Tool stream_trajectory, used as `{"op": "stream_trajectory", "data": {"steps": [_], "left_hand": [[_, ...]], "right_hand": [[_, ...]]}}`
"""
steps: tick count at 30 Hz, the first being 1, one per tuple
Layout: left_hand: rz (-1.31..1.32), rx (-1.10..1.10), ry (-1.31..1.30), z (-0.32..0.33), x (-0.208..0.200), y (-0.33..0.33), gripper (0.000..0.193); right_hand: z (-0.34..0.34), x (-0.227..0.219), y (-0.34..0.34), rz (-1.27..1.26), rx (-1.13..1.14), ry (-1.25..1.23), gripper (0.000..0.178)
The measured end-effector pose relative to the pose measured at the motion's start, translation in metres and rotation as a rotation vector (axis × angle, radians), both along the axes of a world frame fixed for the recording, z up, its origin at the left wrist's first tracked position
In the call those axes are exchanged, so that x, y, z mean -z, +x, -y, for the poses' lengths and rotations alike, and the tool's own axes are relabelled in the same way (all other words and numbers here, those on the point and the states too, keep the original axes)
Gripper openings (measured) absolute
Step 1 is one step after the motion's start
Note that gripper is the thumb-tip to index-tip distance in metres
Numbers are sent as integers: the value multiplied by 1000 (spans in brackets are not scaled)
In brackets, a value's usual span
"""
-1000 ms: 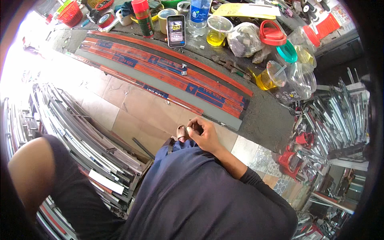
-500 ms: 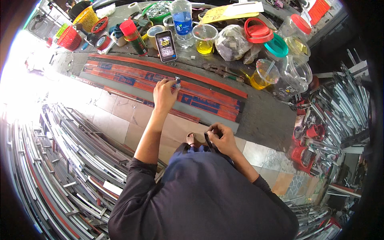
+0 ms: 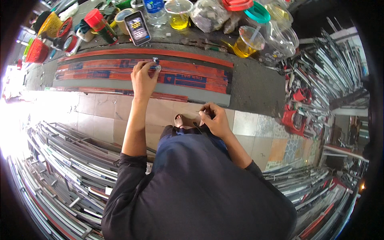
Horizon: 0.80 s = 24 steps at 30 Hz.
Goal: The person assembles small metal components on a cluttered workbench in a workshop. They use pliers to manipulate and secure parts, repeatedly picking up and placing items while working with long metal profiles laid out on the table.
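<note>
My left hand [image 3: 144, 80] is raised over the near side of a workbench, thumb and fingers pinched around a small shiny metal piece [image 3: 158, 68] whose exact kind is too small to tell. Beneath it lie long flat bars wrapped in red and blue film [image 3: 108, 74]. Closer to my body and to the right, my right hand [image 3: 216, 121] is closed in a pinch. A thin dark strip [image 3: 196, 125] sticks out of its fingers, hanging toward my lap; most of it is hidden.
Along the bench's far side stand a phone [image 3: 138, 29], a red-capped can [image 3: 102, 27], a cup of yellow liquid [image 3: 247, 42] and a plastic bag [image 3: 209, 17]. Pliers [image 3: 205, 44] lie before them. Stacked metal profiles [image 3: 66, 160] fill the lower left; more [image 3: 338, 66] stand at right.
The view has turned, so the bench sits higher and further left in the picture. Both hands keep their pinches; the strip in my right hand now shows less.
</note>
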<state>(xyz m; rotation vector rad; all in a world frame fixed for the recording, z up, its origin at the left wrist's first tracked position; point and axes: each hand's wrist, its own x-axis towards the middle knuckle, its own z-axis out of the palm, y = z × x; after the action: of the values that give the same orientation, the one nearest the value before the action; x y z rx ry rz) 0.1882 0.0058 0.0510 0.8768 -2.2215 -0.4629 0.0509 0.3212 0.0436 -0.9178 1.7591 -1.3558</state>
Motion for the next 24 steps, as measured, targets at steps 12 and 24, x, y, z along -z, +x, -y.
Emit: {"op": "stream_trajectory", "data": {"steps": [12, 24], "left_hand": [[89, 538, -47, -145, -2, 9, 46], [173, 576, -251, -153, 25, 3, 53]], "right_hand": [[-20, 35, 12, -59, 286, -13, 13], [-15, 41, 21, 30, 430, -67, 13]]}}
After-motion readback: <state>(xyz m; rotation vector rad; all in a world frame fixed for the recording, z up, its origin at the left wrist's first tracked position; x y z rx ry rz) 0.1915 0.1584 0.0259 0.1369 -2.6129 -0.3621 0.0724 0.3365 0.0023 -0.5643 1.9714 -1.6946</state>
